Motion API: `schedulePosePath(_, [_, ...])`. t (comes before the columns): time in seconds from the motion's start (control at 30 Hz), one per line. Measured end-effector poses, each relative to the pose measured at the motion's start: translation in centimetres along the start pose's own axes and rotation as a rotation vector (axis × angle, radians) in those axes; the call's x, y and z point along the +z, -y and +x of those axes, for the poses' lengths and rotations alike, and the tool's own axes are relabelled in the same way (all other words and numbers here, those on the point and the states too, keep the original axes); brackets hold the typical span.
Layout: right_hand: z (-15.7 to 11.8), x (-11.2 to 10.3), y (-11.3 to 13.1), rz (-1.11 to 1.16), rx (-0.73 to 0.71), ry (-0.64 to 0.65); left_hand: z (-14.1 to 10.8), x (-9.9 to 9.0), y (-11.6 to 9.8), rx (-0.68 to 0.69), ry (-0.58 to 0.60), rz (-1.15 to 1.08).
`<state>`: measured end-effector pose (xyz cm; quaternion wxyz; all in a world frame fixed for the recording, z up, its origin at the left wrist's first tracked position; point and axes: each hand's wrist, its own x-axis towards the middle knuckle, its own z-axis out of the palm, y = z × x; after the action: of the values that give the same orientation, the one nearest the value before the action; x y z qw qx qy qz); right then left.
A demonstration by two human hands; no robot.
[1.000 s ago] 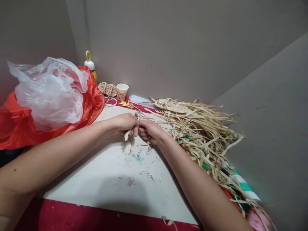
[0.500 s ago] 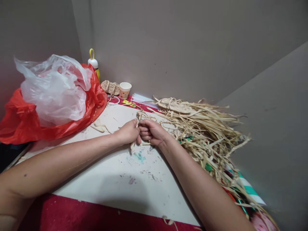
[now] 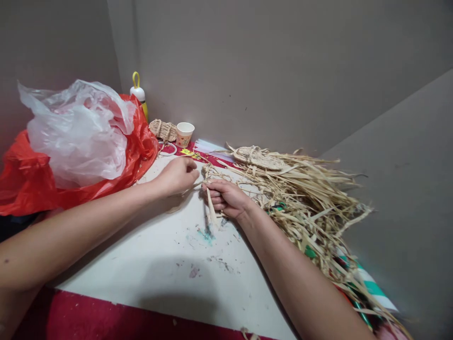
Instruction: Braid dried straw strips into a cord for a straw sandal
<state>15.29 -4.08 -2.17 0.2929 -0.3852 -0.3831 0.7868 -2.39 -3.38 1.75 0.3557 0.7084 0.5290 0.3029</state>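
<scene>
While the right hand (image 3: pixel 229 198) pinches a flat, fibrous strip (image 3: pixel 211 208), the left hand (image 3: pixel 178 175) curls, grip unclear.

Plain grey walls (image 3: pixel 269 71) rise behind a red-topped table (image 3: pixel 106 318).

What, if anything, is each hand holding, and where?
The right hand pinches a pale dry strip by its upper part, lower end hanging down; whether the left hand holds anything cannot be told.
</scene>
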Motion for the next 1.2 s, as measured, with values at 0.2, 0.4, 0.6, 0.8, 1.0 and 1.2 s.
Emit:
schedulePosePath(0.2, [-0.3,-0.2,0.4,0.01,0.032,-0.005,1.4,3.3,0.2,-0.242,0.38,-0.402])
schedulePosePath(0.4, [-0.5,-1.0,0.7,-0.069,0.086,-0.011,2.2,2.8,1.1,-0.143,0.371,-0.179])
schedulePosePath(0.6, [-0.8,-1.1,0.8,-0.299,0.072,-0.101,2.7,2.3,1.5,-0.123,0.467,-0.15])
schedulePosePath(0.8, [-1.0,-0.7,0.8,-0.76,-0.145,-0.212,2.3,2.7,0.9,-0.222,0.538,-0.316])
schedulePosePath(1.0, [-1.5,-0.3,1.3,-1.143,-0.258,-0.276,2.2,3.8,1.1,-0.217,0.436,-0.369])
schedulePosePath(1.2, [-3.1,-0.2,2.8,-1.205,-0.272,-0.328,1.8,3.9,0.7,-0.232,0.38,-0.368])
